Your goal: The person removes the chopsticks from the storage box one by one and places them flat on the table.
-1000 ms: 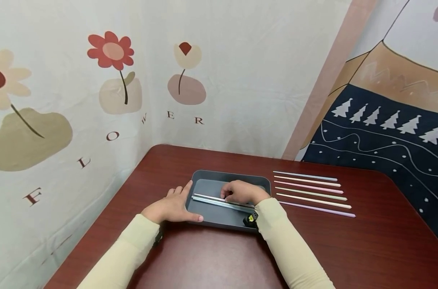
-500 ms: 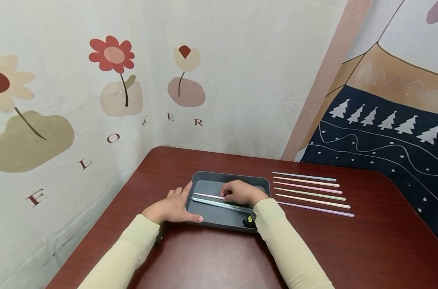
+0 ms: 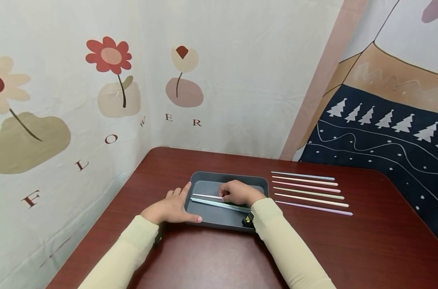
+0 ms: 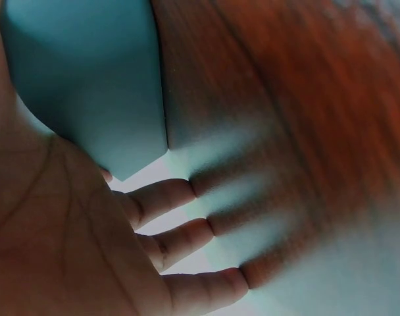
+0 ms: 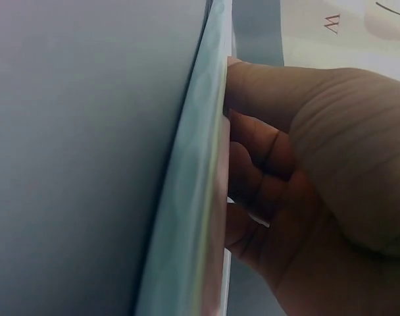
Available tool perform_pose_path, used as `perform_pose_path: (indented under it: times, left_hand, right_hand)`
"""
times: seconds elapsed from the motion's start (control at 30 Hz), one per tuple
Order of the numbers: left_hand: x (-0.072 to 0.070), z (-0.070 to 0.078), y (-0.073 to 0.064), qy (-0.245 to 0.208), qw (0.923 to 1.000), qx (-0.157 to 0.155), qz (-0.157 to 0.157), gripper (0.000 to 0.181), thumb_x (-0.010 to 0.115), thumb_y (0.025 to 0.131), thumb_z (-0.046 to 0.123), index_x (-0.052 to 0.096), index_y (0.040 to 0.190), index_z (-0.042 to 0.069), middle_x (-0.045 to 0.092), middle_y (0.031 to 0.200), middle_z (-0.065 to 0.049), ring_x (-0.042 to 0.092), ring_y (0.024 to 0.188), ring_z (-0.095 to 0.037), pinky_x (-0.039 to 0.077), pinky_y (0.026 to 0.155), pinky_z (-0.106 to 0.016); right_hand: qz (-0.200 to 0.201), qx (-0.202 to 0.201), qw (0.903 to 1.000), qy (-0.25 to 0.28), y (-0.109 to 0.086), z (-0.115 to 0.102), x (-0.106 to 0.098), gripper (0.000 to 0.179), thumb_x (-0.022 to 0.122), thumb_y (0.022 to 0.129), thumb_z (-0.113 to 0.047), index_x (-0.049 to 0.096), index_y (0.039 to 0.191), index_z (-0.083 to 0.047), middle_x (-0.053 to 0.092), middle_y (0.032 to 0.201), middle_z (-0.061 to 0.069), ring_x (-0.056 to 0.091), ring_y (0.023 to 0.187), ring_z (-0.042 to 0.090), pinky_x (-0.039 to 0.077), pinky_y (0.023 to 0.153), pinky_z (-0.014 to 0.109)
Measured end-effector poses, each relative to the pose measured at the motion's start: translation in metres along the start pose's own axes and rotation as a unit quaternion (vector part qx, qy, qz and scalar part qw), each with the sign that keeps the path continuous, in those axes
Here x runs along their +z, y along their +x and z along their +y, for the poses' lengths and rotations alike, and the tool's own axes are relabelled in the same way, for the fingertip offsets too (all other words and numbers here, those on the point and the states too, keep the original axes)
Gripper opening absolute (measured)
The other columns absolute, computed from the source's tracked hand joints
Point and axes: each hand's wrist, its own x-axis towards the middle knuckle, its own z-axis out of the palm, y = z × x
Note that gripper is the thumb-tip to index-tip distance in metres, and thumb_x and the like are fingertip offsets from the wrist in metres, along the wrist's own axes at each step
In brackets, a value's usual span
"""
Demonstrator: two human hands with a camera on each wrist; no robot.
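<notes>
A grey rectangular tray [image 3: 213,225] stands on the table, with light blue chopsticks [image 3: 215,203] lying lengthwise in it. Just behind them is a pale chopstick [image 3: 206,196], whose right part is covered by my right hand [image 3: 240,192]. The thumb and curled fingers of that hand pinch it inside the tray. Seen from the right wrist, a light blue chopstick [image 5: 187,184] and a pinkish one [image 5: 218,217] lie side by side at the fingertips. My left hand [image 3: 172,208] rests against the tray's left end, fingers spread along the outside and thumb at the near corner.
Right of the tray, several pastel chopsticks lie in a spaced row, from a blue one [image 3: 302,176] at the back to a purple one [image 3: 313,208] at the front. The red-brown table [image 3: 211,261] meets hanging printed cloths at its far and left sides.
The pale chopstick's section right of my fingers, visible earlier, is now hidden by my right hand. My left hand holds its place at the tray's end. The head view has shifted slightly.
</notes>
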Motion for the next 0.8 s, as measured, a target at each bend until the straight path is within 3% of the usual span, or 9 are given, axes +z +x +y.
perform_pose_path:
  times: [0.8]
  left_hand:
    - [-0.0001, -0.0019, 0.0018, 0.002, 1.0000, 0.003, -0.001, 0.135, 0.075, 0.066, 0.075, 0.008, 0.159, 0.002, 0.039, 0.142, -0.022, 0.034, 0.128, -0.043, 0.042, 0.097, -0.053]
  right_hand:
    - [0.010, 0.005, 0.9999, 0.009, 0.0013, 0.0044, -0.0040, 0.017, 0.060, 0.099, -0.009, 0.063, 0.086, -0.020, 0.056, 0.076, -0.006, 0.049, 0.067, 0.009, 0.042, 0.066, 0.029]
